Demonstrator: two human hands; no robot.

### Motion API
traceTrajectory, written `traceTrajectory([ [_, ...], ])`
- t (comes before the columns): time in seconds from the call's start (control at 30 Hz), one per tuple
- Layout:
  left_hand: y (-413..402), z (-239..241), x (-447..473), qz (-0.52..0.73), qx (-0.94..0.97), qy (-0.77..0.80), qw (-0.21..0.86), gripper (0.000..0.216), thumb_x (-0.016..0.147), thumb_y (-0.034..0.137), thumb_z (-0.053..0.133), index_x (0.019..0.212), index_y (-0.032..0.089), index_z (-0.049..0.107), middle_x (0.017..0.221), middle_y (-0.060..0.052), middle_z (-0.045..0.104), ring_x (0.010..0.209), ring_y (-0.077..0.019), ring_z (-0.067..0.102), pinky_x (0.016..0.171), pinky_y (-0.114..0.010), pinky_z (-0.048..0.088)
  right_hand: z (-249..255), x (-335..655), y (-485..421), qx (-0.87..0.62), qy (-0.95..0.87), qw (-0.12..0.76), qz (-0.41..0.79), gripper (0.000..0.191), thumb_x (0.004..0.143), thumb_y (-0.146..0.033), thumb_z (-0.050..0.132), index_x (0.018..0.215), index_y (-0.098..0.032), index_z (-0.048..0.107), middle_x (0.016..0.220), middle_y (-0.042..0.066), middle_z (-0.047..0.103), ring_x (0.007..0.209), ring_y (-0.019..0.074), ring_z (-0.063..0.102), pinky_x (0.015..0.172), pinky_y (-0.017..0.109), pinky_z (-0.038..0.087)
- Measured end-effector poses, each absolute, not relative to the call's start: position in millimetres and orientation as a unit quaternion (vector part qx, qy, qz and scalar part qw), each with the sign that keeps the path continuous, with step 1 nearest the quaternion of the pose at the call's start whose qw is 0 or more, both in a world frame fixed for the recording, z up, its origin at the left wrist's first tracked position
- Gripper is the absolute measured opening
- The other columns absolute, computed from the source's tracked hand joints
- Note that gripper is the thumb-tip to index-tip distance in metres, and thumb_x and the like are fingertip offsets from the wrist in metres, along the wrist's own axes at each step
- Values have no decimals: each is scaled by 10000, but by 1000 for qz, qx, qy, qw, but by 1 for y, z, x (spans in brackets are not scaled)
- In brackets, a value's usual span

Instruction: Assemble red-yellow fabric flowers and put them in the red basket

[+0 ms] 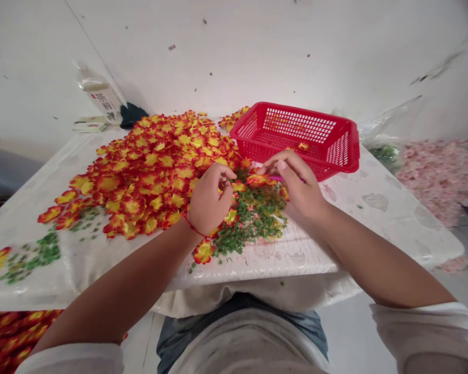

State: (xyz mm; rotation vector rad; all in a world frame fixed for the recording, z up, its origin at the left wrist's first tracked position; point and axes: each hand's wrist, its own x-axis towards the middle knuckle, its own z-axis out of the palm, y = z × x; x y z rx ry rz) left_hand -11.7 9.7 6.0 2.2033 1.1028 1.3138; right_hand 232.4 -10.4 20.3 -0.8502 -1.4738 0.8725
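My right hand (299, 182) is closed around a thin purple stick (276, 178). Red-and-yellow artificial flower petals (258, 179) sit at the stick's left end, by my fingertips. To the left, my left hand (211, 197) has its fingers curled, thumb and forefinger close together; whatever may be between them is too small to make out. It is over the right edge of a big heap of red-and-yellow artificial flowers (156, 161). Below and between both hands lies a pile of tiny green pieces (242, 223), with a loose flower (203, 251) at its near edge.
Behind my right hand stands a red plastic basket (296, 111) with a few flowers inside. A bottle (100, 96) is at the back left. Small green bits (33, 257) lie at the left. Pink flowers (440, 176) are beyond the table's (405, 234) right edge.
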Motion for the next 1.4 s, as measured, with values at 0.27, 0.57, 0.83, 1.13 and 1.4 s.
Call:
traceTrajectory([
  [0.27, 21, -3, -10, 301, 844, 440, 46, 326, 963, 146, 801, 1250, 253, 689, 1201, -82, 864, 1215, -377, 737, 1083, -550, 567, 20, 234, -4, -357, -581, 565, 464, 286, 1102, -603, 732, 1140, -336, 828, 1110, 41, 833, 1110, 242, 799, 984, 396, 681],
  [0.57, 21, -3, -11, 406, 788, 418, 198, 253, 1020, 55, 717, 1187, 239, 671, 1052, -25, 807, 1011, -203, 803, 985, -374, 651, 18, 234, -6, -333, -609, 556, 457, 240, 1104, -544, 764, 1100, -309, 811, 988, 12, 803, 967, 198, 781, 930, 349, 649],
  [0.83, 20, -1, -6, 488, 703, 411, 315, 233, 989, 89, 795, 1065, 236, 632, 1038, 2, 801, 1040, -173, 850, 984, -313, 716, 21, 232, -13, -326, -638, 554, 424, 180, 1142, -478, 723, 1120, -307, 777, 1049, 16, 833, 1044, 218, 797, 999, 396, 625],
  [1.13, 20, -6, -5, 514, 687, 397, 325, 239, 973, 128, 838, 1025, 234, 630, 996, 10, 780, 1024, -167, 843, 963, -310, 728, 20, 231, -14, -325, -641, 542, 436, 216, 1135, -508, 730, 1115, -295, 757, 1036, 11, 832, 1002, 203, 805, 960, 383, 638],
  [1.4, 13, -1, -3, 507, 698, 373, 342, 231, 985, 132, 832, 1060, 233, 638, 1017, -5, 788, 1037, -179, 849, 963, -319, 721, 21, 232, -11, -342, -668, 516, 412, 317, 1126, -604, 701, 1107, -290, 731, 1018, 30, 808, 1024, 223, 790, 952, 397, 630],
])
